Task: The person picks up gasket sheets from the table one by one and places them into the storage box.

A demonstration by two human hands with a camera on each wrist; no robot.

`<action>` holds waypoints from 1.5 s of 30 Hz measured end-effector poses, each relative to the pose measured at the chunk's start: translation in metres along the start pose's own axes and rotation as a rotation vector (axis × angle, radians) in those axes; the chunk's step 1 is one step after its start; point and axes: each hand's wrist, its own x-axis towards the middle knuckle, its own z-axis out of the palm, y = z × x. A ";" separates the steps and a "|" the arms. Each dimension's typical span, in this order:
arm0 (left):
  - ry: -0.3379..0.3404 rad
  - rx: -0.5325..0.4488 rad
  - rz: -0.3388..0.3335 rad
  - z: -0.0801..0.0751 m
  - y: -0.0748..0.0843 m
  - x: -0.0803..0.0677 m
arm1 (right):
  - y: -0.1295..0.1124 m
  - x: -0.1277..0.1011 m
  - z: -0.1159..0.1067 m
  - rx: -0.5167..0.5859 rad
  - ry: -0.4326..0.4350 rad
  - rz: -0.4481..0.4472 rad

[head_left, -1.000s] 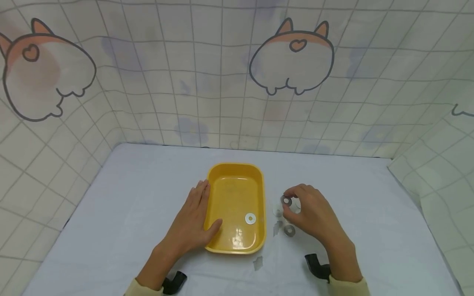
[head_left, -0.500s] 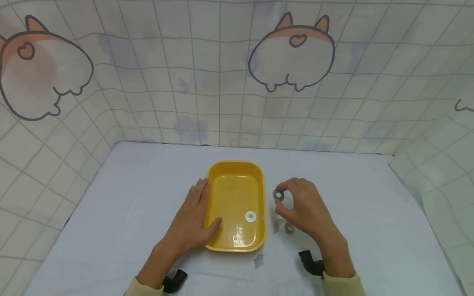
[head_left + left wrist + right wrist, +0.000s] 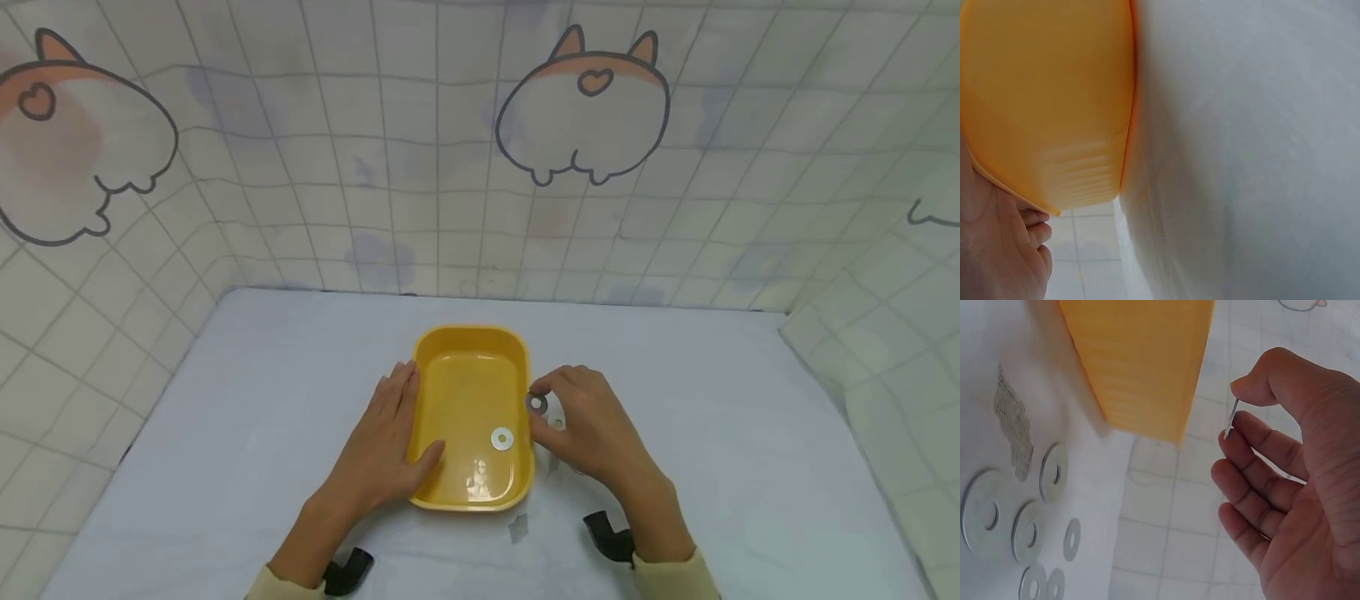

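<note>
My right hand point(image 3: 592, 429) pinches a grey metal washer point(image 3: 529, 405) between thumb and fingertips, at the right rim of a yellow tray point(image 3: 465, 392). In the right wrist view the pinched washer point(image 3: 1232, 417) appears edge-on, with the other fingers loosely bent. My left hand point(image 3: 378, 446) rests on the tray's left rim, fingers straight along it and thumb over the inside. One shiny washer point(image 3: 494, 439) lies flat on the tray floor, right of its middle. Several loose washers point(image 3: 975, 509) of differing sizes lie on the white cloth beside the tray; my right hand mostly hides them in the head view.
White cloth point(image 3: 300, 358) covers the table. A grey patch point(image 3: 518, 528) shows on it in front of the tray, and another grey patch point(image 3: 1013, 422) near the loose washers. Tile-patterned curtains point(image 3: 420, 167) stand behind and at the sides. Black pieces point(image 3: 609, 537) sit at both wrists.
My right hand has carried the pinched washer leftward from the loose washers to the tray's right rim. My left hand keeps its place on the tray. The whole head view has shifted slightly.
</note>
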 end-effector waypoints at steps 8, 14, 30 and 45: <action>-0.002 -0.012 0.008 0.002 -0.001 0.001 | -0.009 0.001 0.009 0.018 -0.047 -0.027; -0.003 -0.013 0.001 0.002 -0.001 0.000 | -0.016 0.001 0.016 0.007 -0.066 -0.069; -0.002 -0.011 0.015 0.001 -0.002 -0.001 | -0.031 0.003 0.026 -0.012 -0.070 -0.161; -0.006 -0.014 0.004 0.002 -0.002 0.000 | -0.042 0.010 0.014 -0.016 -0.047 -0.215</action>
